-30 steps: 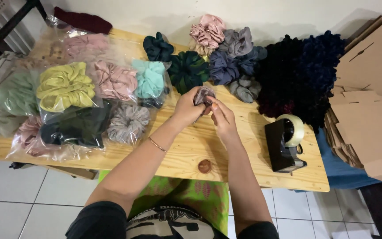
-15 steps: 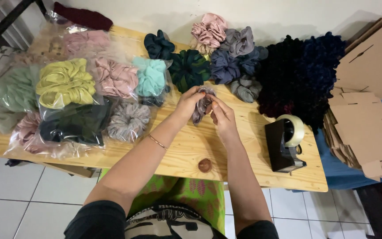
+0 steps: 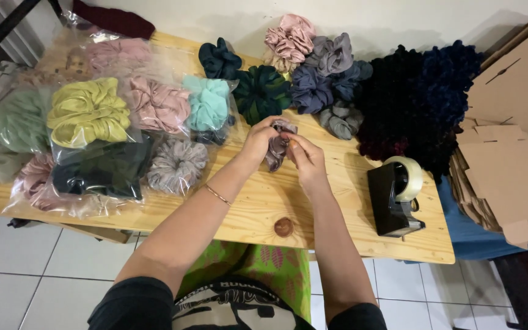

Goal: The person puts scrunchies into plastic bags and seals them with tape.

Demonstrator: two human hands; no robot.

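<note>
Both hands are up over the middle of the wooden table (image 3: 349,201), and the mauve-grey scrunchie (image 3: 278,146) hangs between them. A second ago it sat bunched small at the fingertips; now it is drawn out longer, drooping toward the near side. The left hand (image 3: 258,142) pinches its top edge, fingers closed on the fabric, and the right hand (image 3: 305,160) grips its right side. The tape dispenser (image 3: 395,194) at right has not moved.
</note>
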